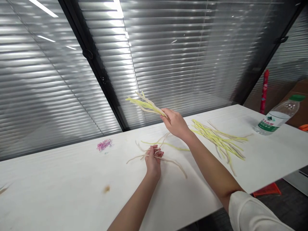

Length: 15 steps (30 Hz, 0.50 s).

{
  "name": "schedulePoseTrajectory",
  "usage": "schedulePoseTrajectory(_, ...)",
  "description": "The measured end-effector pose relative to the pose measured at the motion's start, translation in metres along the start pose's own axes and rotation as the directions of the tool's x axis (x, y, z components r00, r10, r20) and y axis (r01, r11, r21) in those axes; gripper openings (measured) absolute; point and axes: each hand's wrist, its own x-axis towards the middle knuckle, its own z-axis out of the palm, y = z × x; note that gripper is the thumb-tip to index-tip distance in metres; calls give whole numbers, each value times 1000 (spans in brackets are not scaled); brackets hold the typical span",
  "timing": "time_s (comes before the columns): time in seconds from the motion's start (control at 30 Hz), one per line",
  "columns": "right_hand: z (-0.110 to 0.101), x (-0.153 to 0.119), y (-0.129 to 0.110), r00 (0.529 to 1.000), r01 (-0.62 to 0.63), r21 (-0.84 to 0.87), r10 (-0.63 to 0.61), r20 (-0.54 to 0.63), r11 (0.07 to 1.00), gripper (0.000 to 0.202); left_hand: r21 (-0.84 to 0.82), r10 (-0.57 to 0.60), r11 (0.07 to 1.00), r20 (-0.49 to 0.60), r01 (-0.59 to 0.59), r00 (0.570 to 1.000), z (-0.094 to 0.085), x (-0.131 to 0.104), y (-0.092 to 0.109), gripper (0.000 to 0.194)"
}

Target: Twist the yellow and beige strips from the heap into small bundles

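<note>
The right hand (177,124) pinches a string bunch (147,105) above the counter (69,183), the left hand (153,160) curls its fingers around pale strings (176,163), all looking light and bendy, best held near one end.

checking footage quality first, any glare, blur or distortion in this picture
Head view: bright glare streaks on the blinds; head view: the black post leans steeply, perhaps camera tilt or wide-angle stretch; head view: some pale strands by the left hand look slightly smeared.
</note>
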Motion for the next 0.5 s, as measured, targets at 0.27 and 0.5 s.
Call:
schedulePoseTrajectory(0.27,2,-1,-3,992,101,-174,-86,90,980,34,3,9,1000,-10,-9,1000,-1,0,-2,40)
schedulePoseTrajectory(0.5,-39,-1,32,990,-28,-196,-1,-144,980,32,36,-13,999,21,12,1000,0,-1,-1,39)
